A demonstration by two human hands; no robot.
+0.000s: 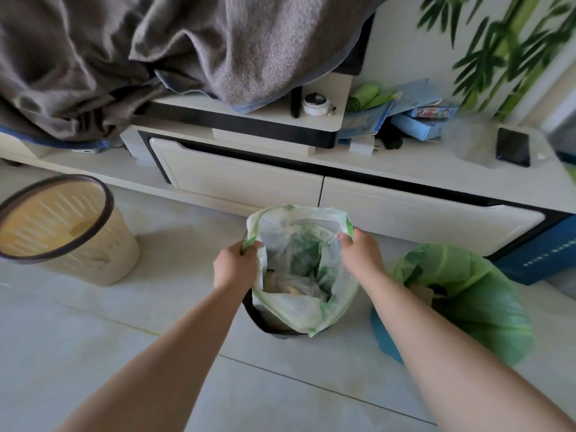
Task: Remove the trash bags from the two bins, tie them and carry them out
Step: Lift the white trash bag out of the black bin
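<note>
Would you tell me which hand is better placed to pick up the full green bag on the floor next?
Right: the green bag lies beside the right hand, while the left hand grips the white bag's opposite rim.

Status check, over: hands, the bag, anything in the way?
Left hand and right hand both grip white bag by its rim. Bag sits in dark bin, untied. Green bag on floor at right, not blocking.
</note>
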